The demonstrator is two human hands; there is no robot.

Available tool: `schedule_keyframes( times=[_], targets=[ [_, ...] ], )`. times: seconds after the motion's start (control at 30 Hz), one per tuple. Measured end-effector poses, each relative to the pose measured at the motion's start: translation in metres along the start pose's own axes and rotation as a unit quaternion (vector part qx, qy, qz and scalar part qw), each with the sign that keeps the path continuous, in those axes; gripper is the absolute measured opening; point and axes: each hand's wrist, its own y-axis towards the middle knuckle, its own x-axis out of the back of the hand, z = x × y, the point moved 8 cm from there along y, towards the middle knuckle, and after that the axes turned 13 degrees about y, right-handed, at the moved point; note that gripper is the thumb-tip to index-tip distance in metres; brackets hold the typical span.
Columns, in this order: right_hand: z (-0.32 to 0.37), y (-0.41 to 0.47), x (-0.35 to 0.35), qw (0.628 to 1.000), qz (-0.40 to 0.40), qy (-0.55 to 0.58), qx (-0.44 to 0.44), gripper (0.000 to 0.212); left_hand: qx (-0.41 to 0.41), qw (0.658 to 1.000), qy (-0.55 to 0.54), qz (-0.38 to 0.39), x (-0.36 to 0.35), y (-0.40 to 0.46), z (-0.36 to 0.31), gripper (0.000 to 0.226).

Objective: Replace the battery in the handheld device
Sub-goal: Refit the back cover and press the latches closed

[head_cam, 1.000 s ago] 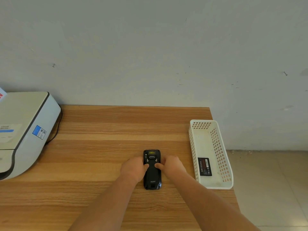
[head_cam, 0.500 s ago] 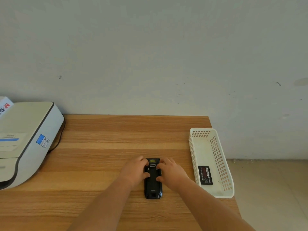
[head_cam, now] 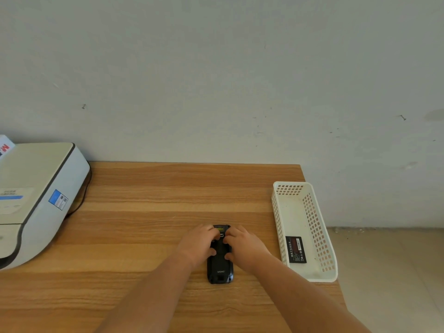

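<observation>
A wood-grain bench (head_cam: 149, 236) stands against a plain pale wall (head_cam: 216, 80) marked with small scuffs and a few nails. To its right lies a beige tiled floor (head_cam: 389, 280). Light is soft and even, with no hard shadows.

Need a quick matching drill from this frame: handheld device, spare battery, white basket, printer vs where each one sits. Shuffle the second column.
Things:
1. handheld device
2. spare battery
3. white basket
4. printer

Places:
A. far left of the table
B. inside the basket
C. under both hands, face down, mid-table
D. right edge of the table

Pairs: 1-C, 2-B, 3-D, 4-A
</observation>
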Motion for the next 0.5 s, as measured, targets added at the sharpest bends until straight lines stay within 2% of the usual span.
schedule_keyframes(
  times=[0.27,0.5],
  targets=[
    [0.003,0.007,0.002,1.0,0.023,-0.006,0.009,0.047,-0.023,0.998,0.045,0.021,0.002,0.005,-0.001,0.033],
    [-0.001,0.015,0.004,1.0,0.026,0.007,-0.004,0.048,-0.032,0.999,0.028,0.034,0.003,0.011,-0.001,0.032]
  ],
)
